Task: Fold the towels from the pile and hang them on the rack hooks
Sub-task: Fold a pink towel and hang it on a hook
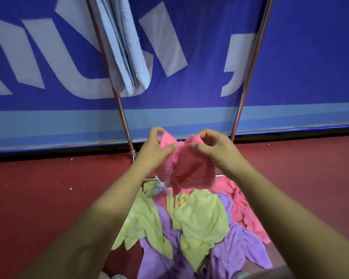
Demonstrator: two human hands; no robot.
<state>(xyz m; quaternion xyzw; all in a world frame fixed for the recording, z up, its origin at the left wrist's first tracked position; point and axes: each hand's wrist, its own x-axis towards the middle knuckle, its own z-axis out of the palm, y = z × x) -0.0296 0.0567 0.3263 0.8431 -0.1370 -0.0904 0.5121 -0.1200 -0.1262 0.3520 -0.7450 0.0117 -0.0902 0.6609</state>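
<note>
A crumpled pink towel [189, 170] hangs in the air above the pile of towels [199, 224], which holds yellow, purple and pink ones on the rack's base. My left hand [153, 150] pinches the towel's upper left edge. My right hand [214, 146] pinches its upper right edge, close beside the left. The metal rack [125, 121] rises behind the pile on two poles. Folded light-blue towels [127, 53] hang from its upper left part; the hooks are out of view.
A blue banner with white letters [48, 57] stands as a wall right behind the rack. Dark red floor [48, 198] spreads to both sides of the pile. The right rack pole [248, 77] slants upward.
</note>
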